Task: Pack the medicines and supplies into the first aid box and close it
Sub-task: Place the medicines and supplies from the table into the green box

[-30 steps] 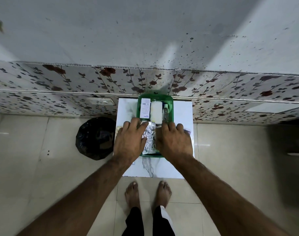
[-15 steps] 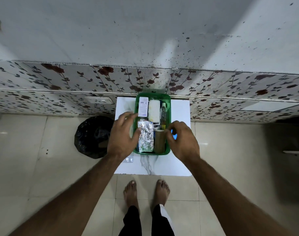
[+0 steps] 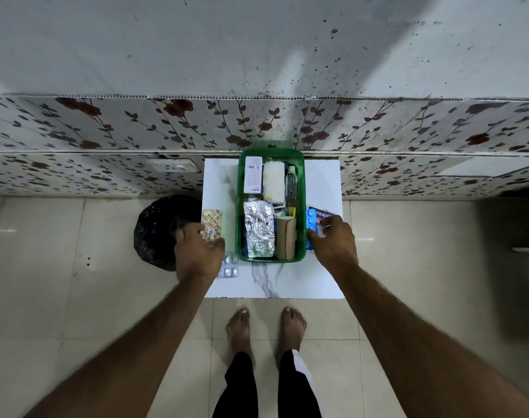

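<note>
The open green first aid box stands on a small white table. Inside lie a white carton, a white gauze roll, a tube, a foil strip and a brown bandage roll. Left of the box, my left hand curls over the near end of a peach tablet strip. A silver blister strip lies beside that hand. Right of the box, my right hand grips a blue blister pack that rests on a dark plaster packet.
A black bin bag sits on the tiled floor just left of the table. The floral wall panel rises right behind the table. My bare feet stand at the table's front edge.
Both hands have left the box's contents and moved outward, the left to the peach tablet strip, the right to the blue blister pack. The foil strip and bandage roll now lie uncovered.
</note>
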